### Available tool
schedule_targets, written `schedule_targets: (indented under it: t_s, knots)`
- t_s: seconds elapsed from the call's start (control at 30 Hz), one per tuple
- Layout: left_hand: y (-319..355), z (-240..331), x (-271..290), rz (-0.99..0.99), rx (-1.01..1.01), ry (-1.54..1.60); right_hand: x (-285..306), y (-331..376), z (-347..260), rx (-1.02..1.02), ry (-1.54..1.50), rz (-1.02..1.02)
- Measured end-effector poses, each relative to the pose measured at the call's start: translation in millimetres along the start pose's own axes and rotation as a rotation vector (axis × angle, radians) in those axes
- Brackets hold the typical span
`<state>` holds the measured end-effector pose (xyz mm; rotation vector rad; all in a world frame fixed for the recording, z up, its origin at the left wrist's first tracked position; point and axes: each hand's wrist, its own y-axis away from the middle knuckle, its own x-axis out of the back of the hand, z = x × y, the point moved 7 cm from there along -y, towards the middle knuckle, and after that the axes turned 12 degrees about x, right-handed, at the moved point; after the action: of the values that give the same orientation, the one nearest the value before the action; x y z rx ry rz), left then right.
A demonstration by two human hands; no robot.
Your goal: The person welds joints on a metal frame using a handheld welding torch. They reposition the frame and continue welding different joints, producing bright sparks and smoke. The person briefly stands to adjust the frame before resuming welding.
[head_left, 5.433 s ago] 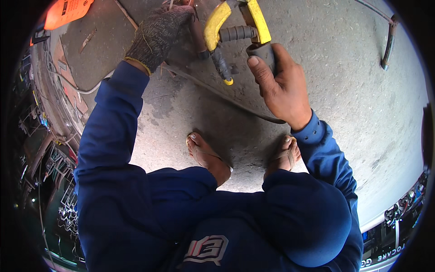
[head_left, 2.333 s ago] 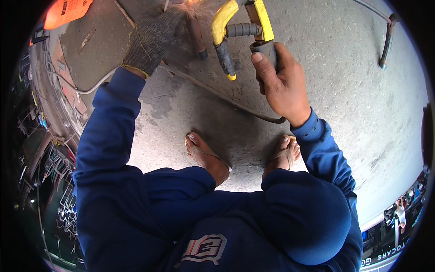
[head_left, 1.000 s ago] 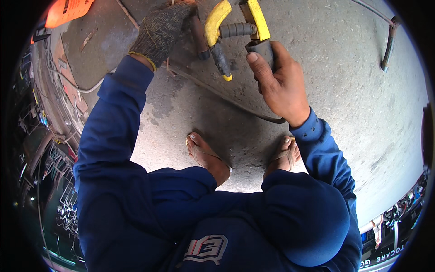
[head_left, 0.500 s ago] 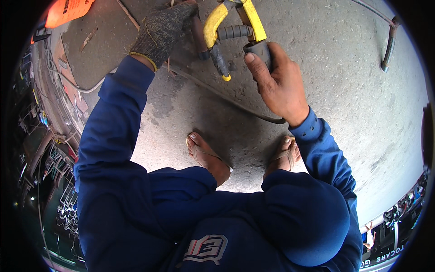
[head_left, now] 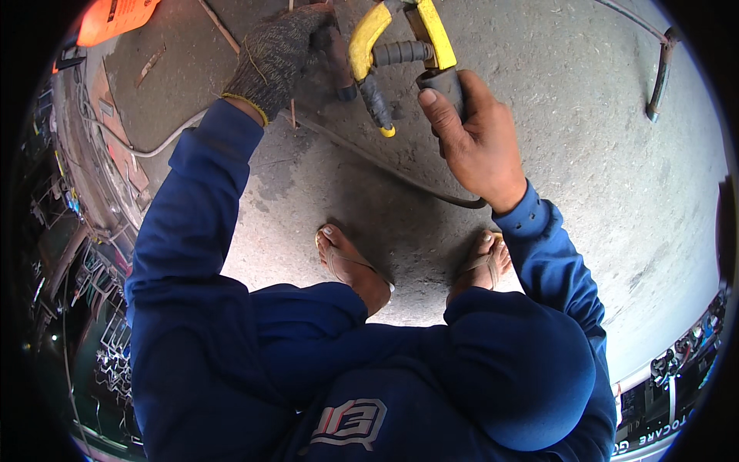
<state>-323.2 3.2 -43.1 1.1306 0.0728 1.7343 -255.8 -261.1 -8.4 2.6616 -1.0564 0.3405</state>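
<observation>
Two hands work above one grey concrete floor [head_left: 600, 115]; 12 o'clock is the top of the view. The left hand [head_left: 275, 60], at 11 o'clock, wears one dark knit glove with a yellow cuff. Its fingers are bent, but I cannot tell whether they close on anything. It meets the upper part of one brown cylinder [head_left: 337, 58], and one thin rod [head_left: 292, 115] shows above and below it. The bare right hand [head_left: 489, 146], between 1 and 2 o'clock, is wrapped around the dark handle of one yellow-and-grey clamp tool [head_left: 436, 38], which lies just past 12.

Two sandalled feet [head_left: 350, 266] stand near the centre, at 7 and 4 o'clock. Two cables cross the floor: a dark cable [head_left: 385, 160] just above the centre and a pale cable [head_left: 165, 144] at 10. One orange sheet [head_left: 115, 19] is between 10 and 11, and one bent metal tube [head_left: 660, 77] at 2.

About two seconds earlier, an orange glow with sparks shone at the gloved fingertips; now it is gone. The glove sits slightly further right, the clamp tool slightly further left.
</observation>
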Motion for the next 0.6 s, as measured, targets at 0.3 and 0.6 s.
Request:
schedule_targets:
  t_s: [0.3,0.6]
  knots:
    - [5.9,7.1,-2.0,0.041,-0.177,-0.101,-1.6,-0.5,-2.2,0.007,0.033,-0.015]
    - [10.7,34.5,-14.6,0.217,-0.462,-0.777,-4.0,-0.5,-1.1,0.058,-0.040,0.026]
